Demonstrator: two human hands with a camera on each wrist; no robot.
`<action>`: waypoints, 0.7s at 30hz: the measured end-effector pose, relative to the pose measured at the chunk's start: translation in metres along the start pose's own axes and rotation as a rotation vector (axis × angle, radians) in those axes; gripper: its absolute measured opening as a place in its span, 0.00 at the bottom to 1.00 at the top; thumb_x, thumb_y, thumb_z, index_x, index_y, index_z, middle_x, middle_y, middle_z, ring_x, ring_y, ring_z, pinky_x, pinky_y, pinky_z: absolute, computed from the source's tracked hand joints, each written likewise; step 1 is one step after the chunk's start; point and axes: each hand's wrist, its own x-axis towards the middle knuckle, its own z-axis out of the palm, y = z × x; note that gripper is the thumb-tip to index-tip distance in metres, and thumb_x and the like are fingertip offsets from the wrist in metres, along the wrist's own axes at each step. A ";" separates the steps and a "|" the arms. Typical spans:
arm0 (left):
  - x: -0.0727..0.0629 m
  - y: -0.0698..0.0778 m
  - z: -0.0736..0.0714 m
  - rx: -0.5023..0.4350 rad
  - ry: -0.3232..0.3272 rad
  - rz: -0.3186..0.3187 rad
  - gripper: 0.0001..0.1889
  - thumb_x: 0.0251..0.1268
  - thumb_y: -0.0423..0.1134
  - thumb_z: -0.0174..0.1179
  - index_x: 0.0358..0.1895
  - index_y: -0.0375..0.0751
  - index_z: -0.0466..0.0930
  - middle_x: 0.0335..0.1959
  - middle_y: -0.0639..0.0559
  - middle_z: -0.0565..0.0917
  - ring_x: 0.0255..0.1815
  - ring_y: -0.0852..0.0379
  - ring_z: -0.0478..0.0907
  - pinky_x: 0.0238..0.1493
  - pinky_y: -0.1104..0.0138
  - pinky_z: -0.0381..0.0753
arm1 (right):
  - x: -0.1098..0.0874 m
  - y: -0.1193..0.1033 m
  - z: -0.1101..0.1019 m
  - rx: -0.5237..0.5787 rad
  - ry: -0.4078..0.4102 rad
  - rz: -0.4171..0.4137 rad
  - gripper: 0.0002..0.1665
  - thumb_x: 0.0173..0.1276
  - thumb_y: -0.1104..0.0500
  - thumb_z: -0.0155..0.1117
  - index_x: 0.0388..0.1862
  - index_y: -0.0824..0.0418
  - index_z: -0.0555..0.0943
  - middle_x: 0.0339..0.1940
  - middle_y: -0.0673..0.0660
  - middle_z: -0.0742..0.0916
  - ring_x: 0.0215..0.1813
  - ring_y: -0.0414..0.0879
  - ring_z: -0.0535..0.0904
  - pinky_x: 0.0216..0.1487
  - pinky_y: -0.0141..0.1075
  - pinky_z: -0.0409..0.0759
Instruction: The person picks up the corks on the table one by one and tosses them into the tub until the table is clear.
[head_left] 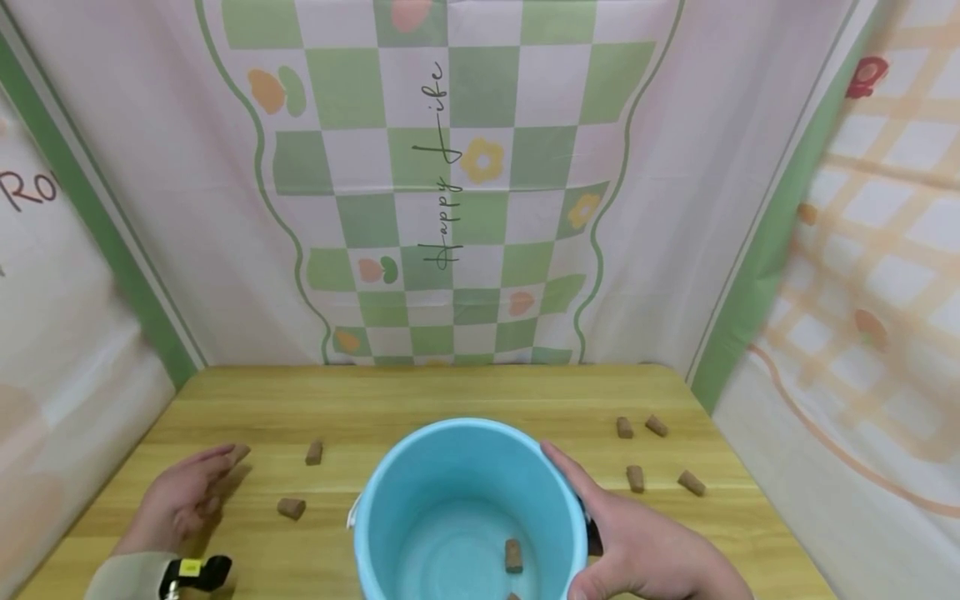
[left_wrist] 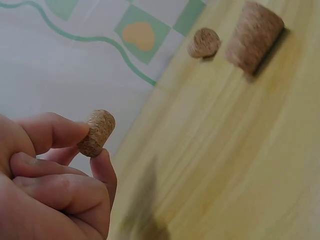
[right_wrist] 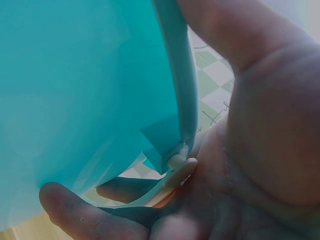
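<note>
My left hand (head_left: 187, 492) pinches a small brown cork (left_wrist: 100, 131) between thumb and fingertips, held above the table on the left. Two more corks (head_left: 314, 452) lie on the wood just right of that hand. In the middle of the head view stands a light blue bucket (head_left: 465, 467), its mouth facing up and its lower part cut off by the frame. On its floor lies a cork (head_left: 513, 556), with part of another at the bottom edge. My right hand (head_left: 645, 533) grips the bucket's right side, fingers under the outer wall beside the white handle (right_wrist: 172, 175).
Several loose corks (head_left: 635, 478) lie on the wooden table (head_left: 420, 392) right of the bucket. A white curtain with green checks (head_left: 483, 83) hangs behind the table, and patterned cloths flank both sides. A black band (head_left: 195, 575) circles the left wrist.
</note>
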 end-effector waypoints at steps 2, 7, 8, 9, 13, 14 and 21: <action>-0.001 0.003 0.002 -0.002 -0.020 0.015 0.30 0.75 0.36 0.56 0.74 0.33 0.58 0.39 0.67 0.85 0.14 0.69 0.63 0.15 0.73 0.67 | 0.000 0.000 0.000 -0.007 0.001 -0.004 0.71 0.59 0.51 0.79 0.83 0.45 0.35 0.73 0.65 0.67 0.64 0.60 0.73 0.57 0.43 0.77; -0.007 0.013 0.009 -0.055 -0.061 0.057 0.13 0.75 0.37 0.57 0.59 0.51 0.79 0.41 0.66 0.84 0.14 0.68 0.63 0.14 0.73 0.66 | -0.001 0.001 -0.001 -0.006 0.002 0.009 0.71 0.59 0.51 0.79 0.83 0.42 0.35 0.73 0.65 0.66 0.65 0.61 0.72 0.58 0.43 0.77; -0.008 0.016 0.011 -0.064 -0.071 0.064 0.10 0.75 0.37 0.57 0.52 0.55 0.82 0.41 0.67 0.84 0.14 0.69 0.63 0.14 0.73 0.65 | -0.001 0.001 -0.001 -0.002 0.003 0.019 0.71 0.59 0.52 0.79 0.82 0.41 0.35 0.74 0.64 0.66 0.65 0.61 0.72 0.58 0.43 0.77; -0.010 0.019 0.013 -0.074 -0.076 0.071 0.09 0.75 0.37 0.58 0.46 0.60 0.82 0.42 0.66 0.84 0.13 0.69 0.62 0.13 0.73 0.65 | -0.001 0.001 -0.001 -0.003 0.003 0.020 0.71 0.59 0.52 0.79 0.82 0.41 0.35 0.74 0.64 0.66 0.65 0.61 0.71 0.59 0.43 0.76; -0.019 0.032 0.023 -0.100 -0.107 0.103 0.12 0.75 0.38 0.59 0.40 0.66 0.84 0.42 0.70 0.84 0.12 0.69 0.60 0.13 0.74 0.64 | -0.001 0.001 -0.001 -0.014 0.002 0.010 0.71 0.59 0.51 0.79 0.83 0.42 0.35 0.74 0.64 0.66 0.65 0.60 0.72 0.58 0.43 0.77; -0.021 0.035 0.026 -0.101 -0.115 0.112 0.11 0.74 0.38 0.59 0.41 0.66 0.84 0.43 0.70 0.84 0.12 0.69 0.60 0.13 0.74 0.64 | 0.000 0.000 -0.001 -0.019 0.002 0.001 0.71 0.58 0.50 0.79 0.83 0.43 0.35 0.73 0.64 0.66 0.65 0.61 0.72 0.58 0.43 0.77; -0.038 0.055 0.046 -0.099 -0.167 0.193 0.09 0.72 0.40 0.63 0.46 0.65 0.85 0.47 0.68 0.84 0.12 0.69 0.58 0.12 0.75 0.64 | 0.002 -0.001 0.000 0.031 -0.008 -0.011 0.71 0.58 0.52 0.80 0.83 0.44 0.36 0.73 0.65 0.66 0.65 0.60 0.72 0.59 0.45 0.77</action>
